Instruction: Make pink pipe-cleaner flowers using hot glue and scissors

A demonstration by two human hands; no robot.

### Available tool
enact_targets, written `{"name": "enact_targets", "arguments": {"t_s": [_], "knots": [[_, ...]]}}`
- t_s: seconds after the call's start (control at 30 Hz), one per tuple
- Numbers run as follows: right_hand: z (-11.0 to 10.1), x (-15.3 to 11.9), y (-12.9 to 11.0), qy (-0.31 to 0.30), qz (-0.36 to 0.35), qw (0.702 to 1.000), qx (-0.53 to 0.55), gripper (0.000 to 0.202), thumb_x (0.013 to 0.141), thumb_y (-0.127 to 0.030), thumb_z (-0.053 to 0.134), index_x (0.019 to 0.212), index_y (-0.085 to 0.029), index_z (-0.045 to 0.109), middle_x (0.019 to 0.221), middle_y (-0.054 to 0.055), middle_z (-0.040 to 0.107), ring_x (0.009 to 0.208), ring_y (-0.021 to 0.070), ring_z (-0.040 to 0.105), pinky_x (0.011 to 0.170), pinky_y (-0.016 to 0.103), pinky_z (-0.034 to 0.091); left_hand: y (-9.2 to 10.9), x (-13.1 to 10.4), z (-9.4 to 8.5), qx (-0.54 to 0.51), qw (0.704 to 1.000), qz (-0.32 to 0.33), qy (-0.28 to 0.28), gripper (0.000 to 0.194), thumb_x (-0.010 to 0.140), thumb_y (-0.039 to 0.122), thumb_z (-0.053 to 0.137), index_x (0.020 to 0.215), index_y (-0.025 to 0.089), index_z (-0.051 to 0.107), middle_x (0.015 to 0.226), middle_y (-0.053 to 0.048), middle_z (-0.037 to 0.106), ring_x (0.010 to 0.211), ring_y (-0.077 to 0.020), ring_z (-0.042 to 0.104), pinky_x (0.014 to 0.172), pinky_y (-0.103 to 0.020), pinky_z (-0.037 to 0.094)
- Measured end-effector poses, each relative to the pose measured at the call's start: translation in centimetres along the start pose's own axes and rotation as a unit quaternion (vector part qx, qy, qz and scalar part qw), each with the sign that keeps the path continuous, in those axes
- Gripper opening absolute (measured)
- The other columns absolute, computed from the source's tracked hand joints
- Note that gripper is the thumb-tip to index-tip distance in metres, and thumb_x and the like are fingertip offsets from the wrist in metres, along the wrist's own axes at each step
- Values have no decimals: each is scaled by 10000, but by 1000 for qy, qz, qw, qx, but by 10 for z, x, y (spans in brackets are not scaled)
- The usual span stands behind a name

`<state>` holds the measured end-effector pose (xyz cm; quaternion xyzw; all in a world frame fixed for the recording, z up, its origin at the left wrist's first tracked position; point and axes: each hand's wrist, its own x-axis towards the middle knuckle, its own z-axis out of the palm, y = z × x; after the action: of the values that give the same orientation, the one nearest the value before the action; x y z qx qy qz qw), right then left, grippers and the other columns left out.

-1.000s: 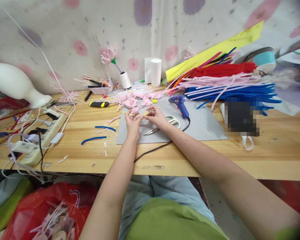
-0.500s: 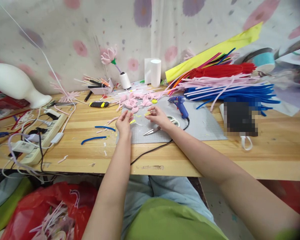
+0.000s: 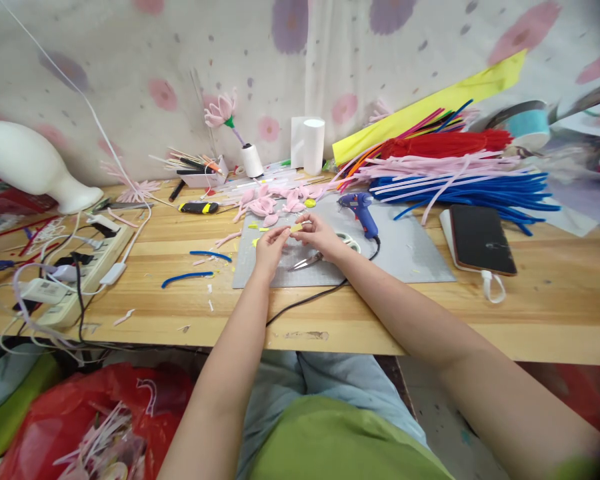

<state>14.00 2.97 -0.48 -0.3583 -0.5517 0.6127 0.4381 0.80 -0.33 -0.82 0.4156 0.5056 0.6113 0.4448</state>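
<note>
My right hand (image 3: 317, 237) pinches a small yellow piece (image 3: 297, 228) above the grey cutting mat (image 3: 405, 250). Close beside it, my left hand (image 3: 273, 247) has its fingers pressed together near the piece's left end; whether they grip it is too small to tell. Scissors (image 3: 305, 261) lie partly under my right hand, blades pointing left. A blue glue gun (image 3: 363, 213) rests on the mat to the right. Pink fuzzy petals (image 3: 265, 202) and a yellow bit (image 3: 310, 203) lie behind my hands.
Bundles of blue (image 3: 460, 193) and red (image 3: 445, 142) fuzzy stems lie at the back right, behind a phone (image 3: 483, 239). A power strip (image 3: 87, 273) with tangled cables is at left. A utility knife (image 3: 199, 208) and two blue stem pieces (image 3: 187, 279) lie nearer the middle.
My left hand has moved right, up to the yellow piece in my right hand. Yellow strips on the mat's left side now show more. My right hand has barely moved.
</note>
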Motion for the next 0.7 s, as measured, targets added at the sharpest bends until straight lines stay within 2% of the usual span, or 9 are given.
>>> {"name": "enact_targets", "arguments": {"t_s": [0.13, 0.27, 0.37, 0.5, 0.6, 0.7], "knots": [[1, -1, 0, -8, 2, 1000, -8, 446, 541, -337, 724, 857, -213, 435, 650, -60, 599, 602, 99, 533, 526, 218, 370, -2, -1, 2, -26, 1000, -5, -1, 226, 597, 341, 731, 730, 162, 700, 842, -47, 674, 748, -124, 592, 670, -245, 462], [1, -2, -2, -21, 3, 1000, -9, 442, 543, -321, 725, 857, -220, 432, 683, -53, 605, 656, 115, 562, 560, 233, 413, -6, 2, 1, -26, 999, -18, 28, 221, 605, 339, 724, 711, 149, 686, 747, -31, 655, 695, -115, 579, 662, -252, 454], [1, 0, -1, 14, -14, 1000, -18, 432, 545, -338, 723, 849, -217, 442, 667, -53, 575, 637, 107, 546, 554, 235, 420, -6, 3, 1, -18, 999, -20, 37, 212, 600, 338, 722, 682, 148, 674, 696, -18, 637, 677, -111, 570, 643, -244, 452], [0, 4, 2, 62, -40, 997, -20, 414, 553, -367, 708, 829, -217, 438, 649, -54, 543, 615, 100, 533, 545, 236, 420, -5, 2, 3, -23, 999, -29, 23, 238, 587, 352, 730, 689, 144, 677, 747, -35, 641, 711, -124, 579, 640, -253, 450], [0, 6, 3, 76, -45, 996, -15, 401, 562, -367, 697, 826, -220, 434, 650, -55, 541, 615, 99, 533, 552, 239, 420, -3, 1, 4, -60, 997, -45, 4, 269, 605, 395, 715, 702, 146, 682, 800, -58, 651, 762, -146, 593, 664, -278, 456], [0, 6, 3, 72, -37, 997, -10, 420, 548, -375, 708, 821, -219, 429, 647, -55, 548, 615, 100, 533, 553, 239, 414, -3, 0, 4, -54, 998, -29, -11, 256, 593, 368, 731, 725, 152, 696, 828, -60, 659, 775, -147, 593, 703, -291, 454]]}}
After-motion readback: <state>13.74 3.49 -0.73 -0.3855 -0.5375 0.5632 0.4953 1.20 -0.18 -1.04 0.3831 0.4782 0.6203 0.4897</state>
